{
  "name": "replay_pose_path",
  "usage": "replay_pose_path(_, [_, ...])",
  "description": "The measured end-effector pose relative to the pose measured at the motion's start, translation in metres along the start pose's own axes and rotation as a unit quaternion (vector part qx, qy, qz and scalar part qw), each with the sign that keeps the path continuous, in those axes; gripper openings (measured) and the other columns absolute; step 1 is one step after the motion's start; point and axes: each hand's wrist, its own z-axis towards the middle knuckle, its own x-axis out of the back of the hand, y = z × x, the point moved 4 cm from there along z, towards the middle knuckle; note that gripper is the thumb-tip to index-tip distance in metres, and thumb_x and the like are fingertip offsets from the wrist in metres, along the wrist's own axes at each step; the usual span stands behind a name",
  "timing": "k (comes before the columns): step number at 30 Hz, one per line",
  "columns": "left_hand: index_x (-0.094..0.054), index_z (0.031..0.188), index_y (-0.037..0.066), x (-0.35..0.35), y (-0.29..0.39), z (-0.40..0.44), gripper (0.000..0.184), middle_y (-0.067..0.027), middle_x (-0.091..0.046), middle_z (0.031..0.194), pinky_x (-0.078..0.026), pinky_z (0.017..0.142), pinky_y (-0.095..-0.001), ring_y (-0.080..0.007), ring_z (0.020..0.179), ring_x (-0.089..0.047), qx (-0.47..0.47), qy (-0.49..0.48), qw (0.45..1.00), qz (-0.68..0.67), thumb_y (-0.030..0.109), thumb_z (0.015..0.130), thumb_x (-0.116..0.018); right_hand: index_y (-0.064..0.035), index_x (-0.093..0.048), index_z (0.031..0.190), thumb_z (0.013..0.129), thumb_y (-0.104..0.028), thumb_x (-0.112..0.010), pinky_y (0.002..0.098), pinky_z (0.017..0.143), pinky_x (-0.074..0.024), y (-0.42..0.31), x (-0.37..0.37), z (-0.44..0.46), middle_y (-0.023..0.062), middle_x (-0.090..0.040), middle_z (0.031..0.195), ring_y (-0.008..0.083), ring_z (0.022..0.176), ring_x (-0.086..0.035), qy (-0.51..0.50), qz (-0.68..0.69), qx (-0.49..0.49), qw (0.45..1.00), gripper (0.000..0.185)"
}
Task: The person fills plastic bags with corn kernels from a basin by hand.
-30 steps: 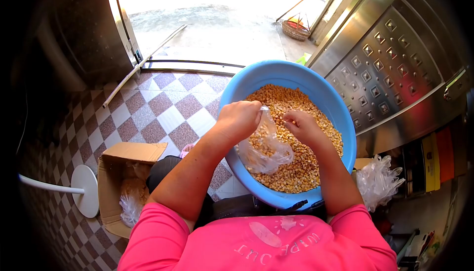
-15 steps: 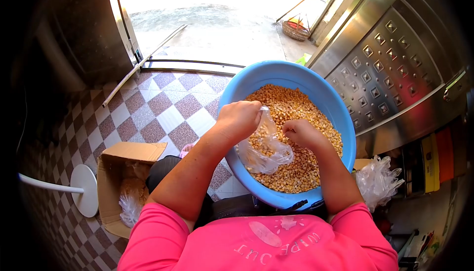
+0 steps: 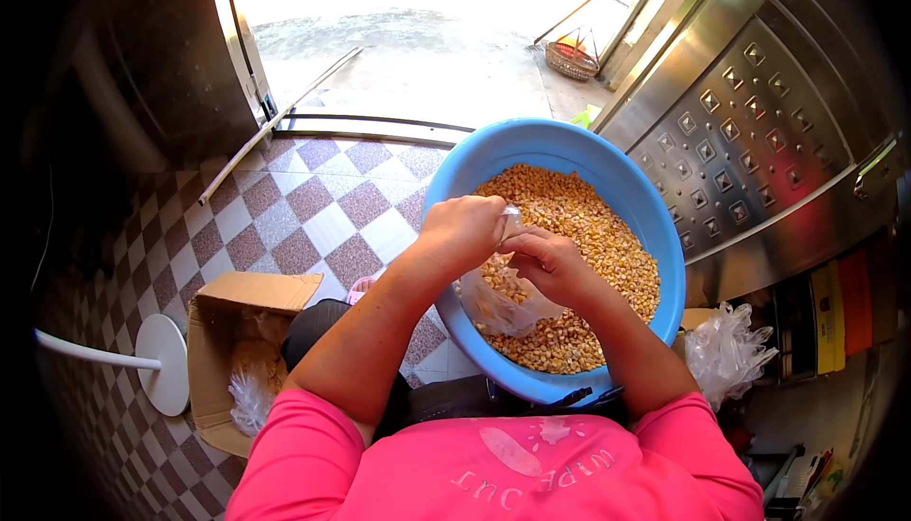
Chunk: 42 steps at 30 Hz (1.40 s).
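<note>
A large blue basin holds a wide heap of yellow corn kernels. Over its left part, my left hand is closed on the upper edge of a clear plastic bag, which hangs down onto the kernels. My right hand is beside it, its fingers closed at the bag's upper part. The fingertips of the two hands are nearly touching. Some kernels show through the thin plastic; whether they lie inside the bag or behind it is unclear.
An open cardboard box with plastic bags inside stands at lower left, near a white round base. Crumpled clear bags lie right of the basin. A metal door is at right; a long pole crosses the threshold.
My right hand has moved left from above the kernels to the bag's upper part and closed on it. My left hand keeps its hold on the bag.
</note>
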Motion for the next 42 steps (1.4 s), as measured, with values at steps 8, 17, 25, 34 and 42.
replay_pose_path(8, [-0.059,0.083,0.006,-0.002,-0.001,0.0,0.024,-0.0148,-0.063,0.08,-0.047,0.071,-0.0445,-0.0328,0.081,-0.061,-0.007,0.009,1.0,-0.003,0.025,0.089,-0.044,-0.003,-0.064,0.092,0.078,0.002,-0.06,0.0312,0.066,-0.0493,0.008,0.026,-0.001,0.0117,-0.062,0.084,0.0235,0.075,-0.062,0.084,-0.011,-0.051,0.995,0.015])
replay_pose_path(17, [-0.058,0.082,0.006,-0.001,0.001,-0.001,0.025,-0.0145,-0.063,0.08,-0.047,0.071,-0.0447,-0.0329,0.081,-0.061,-0.008,0.009,1.0,0.0,0.025,0.09,-0.044,-0.0054,-0.06,0.105,0.079,-0.013,-0.062,0.0378,0.069,-0.0482,0.071,0.016,-0.03,0.015,-0.065,0.086,0.0302,0.077,-0.062,-0.206,-0.179,-0.244,0.931,0.028])
replay_pose_path(25, [-0.058,0.083,0.006,-0.001,0.0,-0.001,0.025,-0.0144,-0.063,0.081,-0.046,0.071,-0.0447,-0.0329,0.081,-0.061,-0.004,0.008,1.0,-0.006,0.025,0.09,-0.044,-0.0042,-0.064,0.09,0.075,-0.008,-0.062,0.0369,0.07,-0.0485,0.073,0.012,-0.03,0.0153,-0.065,0.082,0.0301,0.078,-0.063,-0.211,-0.141,-0.245,0.936,0.016])
replay_pose_path(34, [-0.059,0.085,0.006,-0.002,0.0,0.0,0.025,-0.0142,-0.064,0.083,-0.047,0.073,-0.0442,-0.0323,0.084,-0.061,0.0,-0.004,1.0,-0.006,0.026,0.09,-0.044,-0.0017,-0.063,0.088,0.079,0.0,-0.061,0.03,0.062,-0.0472,0.022,0.038,-0.011,0.0096,-0.061,0.077,0.0193,0.069,-0.06,0.036,-0.047,-0.123,0.991,0.009])
replay_pose_path(42, [-0.059,0.085,0.006,-0.002,-0.001,0.0,0.025,-0.0151,-0.064,0.082,-0.047,0.072,-0.0442,-0.0327,0.082,-0.062,-0.003,0.003,1.0,-0.001,0.025,0.09,-0.044,-0.004,-0.063,0.098,0.077,0.005,-0.061,0.0265,0.06,-0.0503,-0.006,0.015,-0.004,0.0063,-0.061,0.08,0.0141,0.068,-0.062,-0.005,-0.006,-0.009,1.0,0.023])
